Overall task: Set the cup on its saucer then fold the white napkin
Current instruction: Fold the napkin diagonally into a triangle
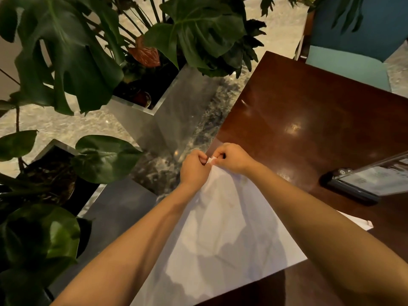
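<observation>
A large white napkin (223, 235) lies spread over the near left part of a dark wooden table (309, 120), overhanging its left edge. My left hand (194, 168) and my right hand (234, 159) meet at the napkin's far corner, right at the table's left edge. Both pinch that corner, and a small white tip shows between the fingers. The cloth rises in creases toward the hands. No cup or saucer is in view.
A clear acrylic sign holder (362, 182) on a dark base stands at the table's right. Steel planters (167, 115) with big-leaved plants (72, 62) crowd the floor on the left. A teal chair (353, 62) sits beyond the table's far edge.
</observation>
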A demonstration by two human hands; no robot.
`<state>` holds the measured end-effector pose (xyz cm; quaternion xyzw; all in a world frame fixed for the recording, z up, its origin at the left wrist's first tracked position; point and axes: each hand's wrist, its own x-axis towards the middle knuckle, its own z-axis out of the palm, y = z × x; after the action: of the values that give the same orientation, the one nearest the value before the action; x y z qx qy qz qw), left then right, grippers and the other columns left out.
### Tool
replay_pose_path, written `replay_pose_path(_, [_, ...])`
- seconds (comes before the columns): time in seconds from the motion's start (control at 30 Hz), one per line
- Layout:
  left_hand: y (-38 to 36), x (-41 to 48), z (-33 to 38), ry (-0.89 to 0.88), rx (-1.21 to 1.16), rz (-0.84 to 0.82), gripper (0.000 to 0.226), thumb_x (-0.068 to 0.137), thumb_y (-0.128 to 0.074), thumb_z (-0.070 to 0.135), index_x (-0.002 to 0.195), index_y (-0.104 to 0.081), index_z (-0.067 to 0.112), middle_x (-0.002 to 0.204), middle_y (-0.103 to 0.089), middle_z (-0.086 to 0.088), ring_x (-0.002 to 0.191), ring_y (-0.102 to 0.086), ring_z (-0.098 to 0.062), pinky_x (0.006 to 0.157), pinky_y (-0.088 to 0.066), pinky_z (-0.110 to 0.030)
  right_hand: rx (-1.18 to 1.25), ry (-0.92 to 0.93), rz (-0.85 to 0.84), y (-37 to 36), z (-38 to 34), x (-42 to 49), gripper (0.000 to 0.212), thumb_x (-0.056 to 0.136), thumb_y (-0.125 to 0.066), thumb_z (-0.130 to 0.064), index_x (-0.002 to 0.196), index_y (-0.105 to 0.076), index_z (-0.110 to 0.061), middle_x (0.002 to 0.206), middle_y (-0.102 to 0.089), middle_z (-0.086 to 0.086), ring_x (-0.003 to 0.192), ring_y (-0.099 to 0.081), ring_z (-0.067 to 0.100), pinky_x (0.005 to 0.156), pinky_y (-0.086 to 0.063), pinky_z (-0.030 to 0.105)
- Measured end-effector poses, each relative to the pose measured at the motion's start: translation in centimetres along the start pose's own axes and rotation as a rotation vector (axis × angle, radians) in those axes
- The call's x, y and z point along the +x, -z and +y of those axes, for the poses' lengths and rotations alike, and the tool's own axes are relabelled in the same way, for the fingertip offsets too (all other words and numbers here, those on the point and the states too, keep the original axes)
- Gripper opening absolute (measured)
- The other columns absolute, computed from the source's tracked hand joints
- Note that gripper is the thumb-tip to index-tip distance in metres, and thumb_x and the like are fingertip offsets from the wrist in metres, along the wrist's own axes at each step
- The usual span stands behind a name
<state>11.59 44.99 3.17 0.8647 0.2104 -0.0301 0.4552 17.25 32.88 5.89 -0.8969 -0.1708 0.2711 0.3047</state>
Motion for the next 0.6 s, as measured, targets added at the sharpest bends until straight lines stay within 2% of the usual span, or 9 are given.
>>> replay_pose_path(0.07, [0.3,0.2,0.0,-0.007,0.013,-0.028,0.009,0.081,-0.065,0.013,0.088,-0.06,0.012,0.081,-0.06,-0.002,0.072,-0.051,-0.016,0.055,-0.033,-0.023,0.011,0.0,-0.003,0.0,-0.1,0.1,0.018,0.084,-0.064,-0.014,0.078,-0.068,0.002,0.087,-0.067,0.021,0.085,-0.059,0.033,0.074,-0.049,0.043])
replay_pose_path(0.13, [0.6,0.5,0.0,-0.043,0.091,-0.09,0.01,0.083,-0.062,0.014,0.09,-0.068,0.01,0.083,-0.067,-0.006,0.071,-0.054,-0.018,0.057,-0.036,-0.026,0.057,-0.02,-0.021,0.3,-0.1,0.1,0.014,0.083,-0.068,-0.019,0.072,-0.069,-0.01,0.08,-0.066,0.007,0.079,-0.059,0.021,0.07,-0.049,0.037])
replay_pose_path(0.2, [0.9,0.7,-0.1,-0.07,0.133,-0.138,0.013,0.085,-0.059,0.013,0.089,-0.071,0.01,0.085,-0.07,-0.007,0.07,-0.054,-0.018,0.057,-0.035,-0.026,0.064,-0.025,-0.044,0.7,0.0,0.1,0.015,0.082,-0.07,-0.023,0.074,-0.071,-0.01,0.082,-0.068,0.008,0.079,-0.059,0.019,0.071,-0.05,0.038])
replay_pose_path(0.27, [1.1,0.8,-0.2,-0.091,0.112,-0.165,0.012,0.085,-0.061,0.016,0.089,-0.07,0.008,0.082,-0.069,-0.008,0.068,-0.051,-0.017,0.056,-0.032,-0.026,0.056,-0.018,-0.067,1.1,0.0,0.1,0.018,0.081,-0.072,-0.025,0.069,-0.07,-0.012,0.078,-0.067,0.009,0.075,-0.056,0.02,0.067,-0.048,0.039])
replay_pose_path(0.33, [1.4,0.7,-0.3,-0.111,0.077,-0.188,0.012,0.084,-0.064,0.018,0.088,-0.068,0.008,0.074,-0.064,-0.005,0.066,-0.051,-0.016,0.056,-0.035,-0.025,0.078,-0.005,-0.078,1.3,-0.1,-0.1,0.022,0.079,-0.073,-0.026,0.061,-0.063,-0.019,0.069,-0.061,0.001,0.071,-0.052,0.015,0.061,-0.043,0.031])
replay_pose_path(0.37, [1.5,0.6,-0.3,-0.12,0.042,-0.196,0.01,0.084,-0.065,0.018,0.087,-0.067,0.008,0.071,-0.062,0.0,0.065,-0.051,-0.014,0.056,-0.037,-0.019,0.095,0.001,-0.086,1.4,-0.1,-0.1,0.021,0.08,-0.073,-0.025,0.062,-0.063,-0.018,0.07,-0.06,0.0,0.071,-0.052,0.015,0.062,-0.042,0.029])
replay_pose_path(0.43, [1.7,0.4,-0.3,-0.125,-0.051,-0.203,0.003,0.083,-0.067,0.013,0.085,-0.065,0.012,0.069,-0.06,0.006,0.064,-0.053,-0.008,0.055,-0.038,-0.008,0.116,-0.001,-0.11,1.7,0.0,-0.1,0.014,0.082,-0.07,-0.024,0.073,-0.067,-0.015,0.081,-0.064,0.009,0.075,-0.053,0.017,0.064,-0.043,0.029])
replay_pose_path(0.47, [1.7,0.3,-0.3,-0.127,-0.096,-0.204,0.007,0.083,-0.067,0.009,0.086,-0.064,0.014,0.069,-0.06,0.006,0.066,-0.054,-0.007,0.057,-0.039,-0.005,0.116,-0.003,-0.121,1.8,0.1,-0.3,0.013,0.084,-0.068,-0.024,0.077,-0.067,-0.013,0.086,-0.066,0.014,0.076,-0.053,0.018,0.065,-0.043,0.029])
replay_pose_path(0.6, [1.8,-0.2,0.0,-0.129,-0.23,-0.238,0.025,0.082,-0.064,0.001,0.104,-0.057,0.011,0.077,-0.064,-0.01,0.07,-0.055,-0.01,0.063,-0.041,-0.006,0.079,-0.026,-0.114,2.2,0.6,-0.8,0.023,0.086,-0.064,-0.021,0.08,-0.07,0.0,0.09,-0.065,0.027,0.072,-0.052,0.022,0.063,-0.043,0.031])
